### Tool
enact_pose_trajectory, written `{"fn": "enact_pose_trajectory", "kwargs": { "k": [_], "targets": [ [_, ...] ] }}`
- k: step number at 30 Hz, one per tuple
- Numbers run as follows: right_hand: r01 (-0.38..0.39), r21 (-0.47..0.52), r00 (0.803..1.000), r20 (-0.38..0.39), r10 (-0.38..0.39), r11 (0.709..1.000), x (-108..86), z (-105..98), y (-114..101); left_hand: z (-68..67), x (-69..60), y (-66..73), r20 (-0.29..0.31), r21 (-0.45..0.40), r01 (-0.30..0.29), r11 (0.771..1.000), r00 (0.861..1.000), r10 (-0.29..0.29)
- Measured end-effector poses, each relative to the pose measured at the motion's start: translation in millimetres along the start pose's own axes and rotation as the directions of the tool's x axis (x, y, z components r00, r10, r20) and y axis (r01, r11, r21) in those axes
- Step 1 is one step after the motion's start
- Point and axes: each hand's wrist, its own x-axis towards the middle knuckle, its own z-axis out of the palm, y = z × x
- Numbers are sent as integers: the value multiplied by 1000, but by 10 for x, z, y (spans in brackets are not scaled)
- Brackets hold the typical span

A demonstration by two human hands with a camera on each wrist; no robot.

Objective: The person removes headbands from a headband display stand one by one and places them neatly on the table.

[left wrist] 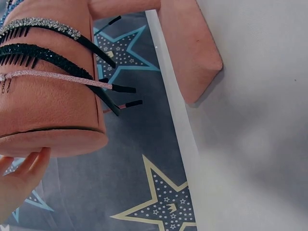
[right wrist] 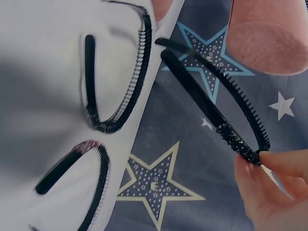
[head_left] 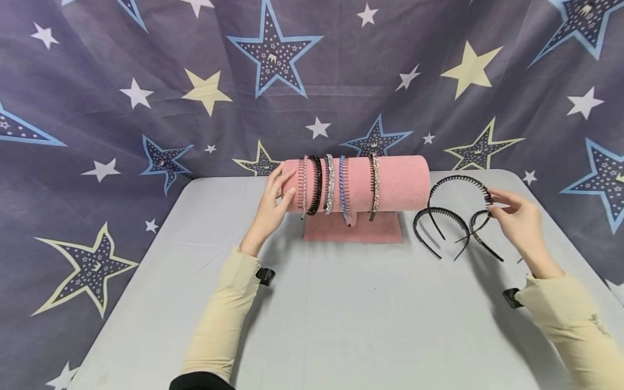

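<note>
A pink padded roll [head_left: 404, 184] lies level on a stand with a flat pink base [head_left: 353, 232]. Spaced along it are a pink headband [head_left: 304, 181], a black one [head_left: 318, 181], a silver one [head_left: 330, 181], a blue one [head_left: 343, 187] and a gold-toned glittery one [head_left: 375, 181]. My left hand [head_left: 271, 208] rests against the roll's left end, fingers spread; the left wrist view shows fingertips [left wrist: 42, 156] touching its end face. With thumb and fingers, my right hand [head_left: 521, 222] pinches a black toothed headband [right wrist: 236, 142] with sparkling beads, raised beside the roll's right end.
On the table's right side lie a black headband [head_left: 441, 210] and another [head_left: 480, 238], partly behind the right hand. A pale grey cloth covers the table [head_left: 361, 314]. Behind it hangs a dark star-patterned curtain [head_left: 166, 49].
</note>
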Motion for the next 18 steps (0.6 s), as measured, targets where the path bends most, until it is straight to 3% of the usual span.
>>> {"fn": "enact_pose_trajectory", "kwargs": {
  "k": [4,8,12,18],
  "targets": [
    [32,-82,999,4,-32,996,132,-52,574,0,2,-2,2,-4,2,1000,1000,-2],
    [50,-189,999,-10,-53,981,160,-116,896,-1,8,1,3,-3,3,1000,1000,-3],
    [35,-191,999,27,-31,981,104,-205,965,-4,9,8,4,1,4,1000,1000,-4],
    [19,-90,993,116,-8,996,-1,-348,971,-7,4,21,5,1,11,1000,1000,-11]
  ]
}}
